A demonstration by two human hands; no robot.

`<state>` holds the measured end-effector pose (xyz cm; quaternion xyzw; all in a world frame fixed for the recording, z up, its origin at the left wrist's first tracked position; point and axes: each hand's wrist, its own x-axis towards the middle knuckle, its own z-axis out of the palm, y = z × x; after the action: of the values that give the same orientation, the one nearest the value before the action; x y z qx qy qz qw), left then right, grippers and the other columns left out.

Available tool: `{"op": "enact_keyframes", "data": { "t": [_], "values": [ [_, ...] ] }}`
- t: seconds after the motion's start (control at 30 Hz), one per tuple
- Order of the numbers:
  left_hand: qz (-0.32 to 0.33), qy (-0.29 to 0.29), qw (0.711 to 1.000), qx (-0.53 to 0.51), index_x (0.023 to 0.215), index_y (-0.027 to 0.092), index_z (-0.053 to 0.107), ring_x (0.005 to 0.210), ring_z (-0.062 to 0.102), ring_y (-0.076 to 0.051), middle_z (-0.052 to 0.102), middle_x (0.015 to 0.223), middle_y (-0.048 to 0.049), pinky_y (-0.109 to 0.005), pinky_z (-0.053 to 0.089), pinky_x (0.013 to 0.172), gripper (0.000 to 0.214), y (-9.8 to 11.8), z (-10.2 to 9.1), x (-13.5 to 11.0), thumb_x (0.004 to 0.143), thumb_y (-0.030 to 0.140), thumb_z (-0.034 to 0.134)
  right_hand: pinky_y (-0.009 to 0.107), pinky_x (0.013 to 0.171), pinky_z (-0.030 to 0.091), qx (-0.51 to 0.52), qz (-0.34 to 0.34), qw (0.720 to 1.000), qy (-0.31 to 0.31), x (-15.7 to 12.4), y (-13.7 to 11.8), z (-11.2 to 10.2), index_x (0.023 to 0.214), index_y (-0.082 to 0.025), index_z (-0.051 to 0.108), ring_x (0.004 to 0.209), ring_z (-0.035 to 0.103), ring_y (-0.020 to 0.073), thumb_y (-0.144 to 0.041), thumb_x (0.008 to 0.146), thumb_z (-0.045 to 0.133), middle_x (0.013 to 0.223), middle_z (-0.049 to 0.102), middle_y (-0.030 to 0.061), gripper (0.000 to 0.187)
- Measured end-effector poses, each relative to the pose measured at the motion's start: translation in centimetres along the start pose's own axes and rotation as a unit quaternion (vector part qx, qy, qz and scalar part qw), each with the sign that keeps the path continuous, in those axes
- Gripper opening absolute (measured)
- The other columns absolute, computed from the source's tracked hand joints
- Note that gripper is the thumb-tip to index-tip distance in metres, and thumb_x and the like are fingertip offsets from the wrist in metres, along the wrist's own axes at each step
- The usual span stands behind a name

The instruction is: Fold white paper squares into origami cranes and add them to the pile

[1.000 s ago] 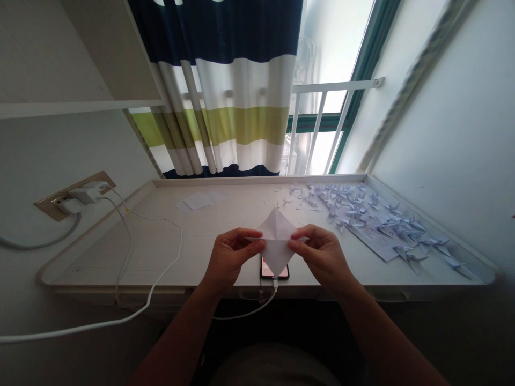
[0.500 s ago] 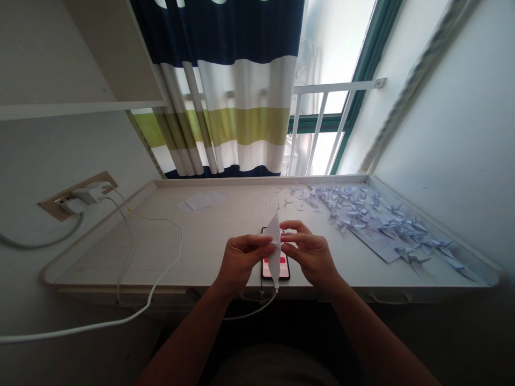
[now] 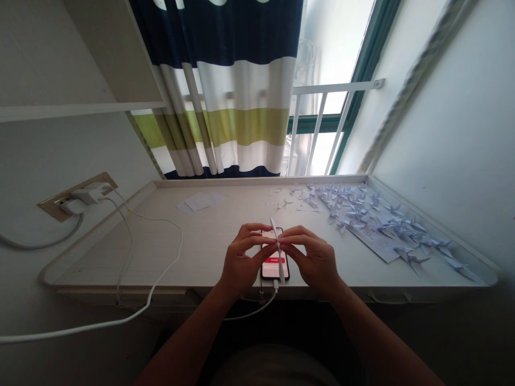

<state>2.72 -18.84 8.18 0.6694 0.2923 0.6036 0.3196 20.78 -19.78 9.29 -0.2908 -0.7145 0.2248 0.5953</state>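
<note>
A folded white paper [image 3: 281, 264] is held edge-on above the phone [image 3: 269, 271], its long axis tilted from about 11 o'clock to between 5 and 6. It is gripped near its middle from both sides: at 9 o'clock by the thumb and fingertips of the left hand [image 3: 240, 261], at 3 o'clock by those of the right hand [image 3: 316, 260], both pinches closed. The phone is seen lit (a red bar is noted on its screen), with a white plug [image 3: 276, 286] seated at its 6 o'clock end. On the pale desk [image 3: 201, 241], loose sheets [image 3: 200, 201] are laid at 10 o'clock. Between 2 and 3 o'clock, many folded paper birds [image 3: 354, 206] are heaped, some on a flat sheet [image 3: 372, 244].
</note>
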Motion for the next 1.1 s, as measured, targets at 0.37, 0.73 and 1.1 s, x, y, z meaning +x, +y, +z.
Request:
{"op": "enact_keyframes", "data": {
  "t": [0.37, 0.73, 1.1],
  "values": [
    [0.134, -0.118, 0.97, 0.163, 0.1, 0.022, 0.076, 0.101, 0.07, -0.022, 0.077, 0.103, -0.0074, -0.042, 0.056, 0.092, 0.013, 1.9, -1.4, 1.5, 0.091, 0.014, 0.07, 0.032, 0.077, 0.059, -0.162, -0.107, 0.975, -0.111, 1.0, -0.9, -1.5, 0.102, -0.02, 0.07, 0.089, 0.07, 0.0187, -0.009, 0.095, 0.065, 0.096, 0.074, 0.0068, 0.014],
    [-0.024, -0.086, 0.993, 0.076, 0.095, 0.021, 0.072, 0.099, 0.07, -0.019, 0.075, 0.102, -0.004, -0.032, 0.055, 0.09, 0.008, 2.4, -0.6, 0.3, 0.088, 0.02, 0.074, 0.036, 0.082, 0.057, -0.156, -0.068, 0.984, -0.056, 0.7, -1.0, -0.8, 0.098, -0.022, 0.069, 0.091, 0.068, 0.0195, -0.013, 0.094, 0.069, 0.093, 0.072, 0.0044, 0.01],
    [-0.096, -0.084, 0.987, 0.099, 0.088, 0.023, 0.074, 0.079, 0.064, -0.014, 0.074, 0.084, 0.0011, -0.028, 0.053, 0.078, 0.01, 2.2, -1.5, 0.6, 0.085, 0.031, 0.079, 0.043, 0.094, 0.057, -0.178, -0.031, 0.969, -0.17, 1.0, -1.1, -1.5, 0.114, -0.02, 0.071, 0.105, 0.071, 0.0239, -0.02, 0.1, 0.061, 0.112, 0.076, 0.0095, 0.017]
  ]
}}
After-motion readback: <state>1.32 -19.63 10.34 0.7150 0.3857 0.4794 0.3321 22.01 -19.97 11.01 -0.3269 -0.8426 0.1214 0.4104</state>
